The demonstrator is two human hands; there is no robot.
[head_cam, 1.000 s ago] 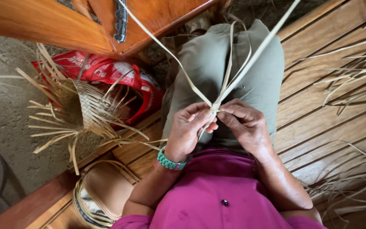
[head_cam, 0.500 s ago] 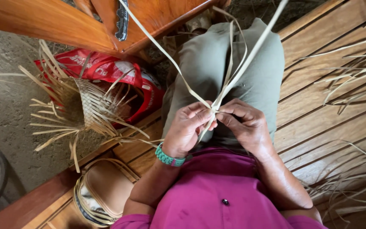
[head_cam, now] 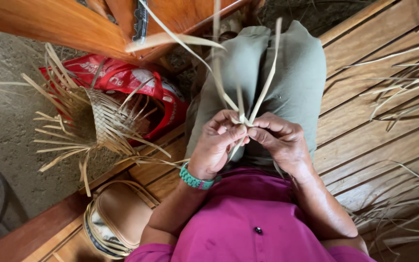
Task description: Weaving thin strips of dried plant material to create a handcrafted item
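My left hand (head_cam: 217,141) and my right hand (head_cam: 280,140) meet over my lap and pinch several long pale leaf strips (head_cam: 241,112) where they cross. The strips fan upward from my fingers across my grey-green trousers (head_cam: 292,77). A green beaded bracelet (head_cam: 195,178) circles my left wrist. I wear a magenta top (head_cam: 253,223).
A half-woven basket (head_cam: 104,121) with loose strip ends lies left, against a red bag (head_cam: 122,80). A brown sandal (head_cam: 117,218) rests below it. Loose strips (head_cam: 403,87) lie scattered over the wooden slat floor (head_cam: 364,140) at right. An orange wooden beam (head_cam: 59,22) crosses the top left.
The strips have shifted in my fingers: the long ones now stand more upright and spread apart. Both hands stay together over my lap, the fingers reworking the crossing.
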